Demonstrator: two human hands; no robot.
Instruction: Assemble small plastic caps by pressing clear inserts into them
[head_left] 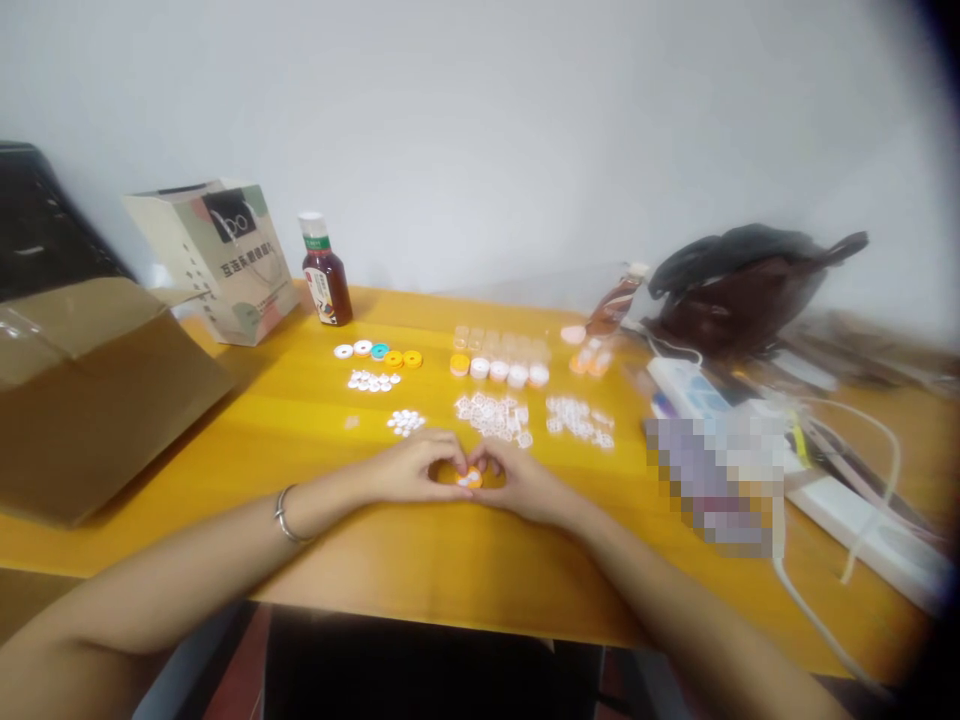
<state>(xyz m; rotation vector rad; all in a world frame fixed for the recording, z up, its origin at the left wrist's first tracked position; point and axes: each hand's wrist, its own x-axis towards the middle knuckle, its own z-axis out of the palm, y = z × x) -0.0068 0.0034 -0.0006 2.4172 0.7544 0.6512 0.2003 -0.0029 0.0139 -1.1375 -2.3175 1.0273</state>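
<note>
My left hand (420, 466) and my right hand (517, 482) meet over the near middle of the table. Between their fingertips they pinch a small round orange-and-white piece (470, 479); its kind I cannot make out. Just beyond my left hand lies a cluster of small white pieces (406, 422), and behind it another group of white pieces (373, 381). Past my right hand, clear plastic pieces (491, 416) are spread out, with a second patch of clear pieces (579, 421) to the right.
Behind stand rows of white and orange round parts (498, 371) and coloured discs (380, 352). A bottle (328, 285), a paper bag (225, 265) and a cardboard box (97, 400) occupy the left. On the right are a dark bag (742, 290), a power strip (862, 520) and cables.
</note>
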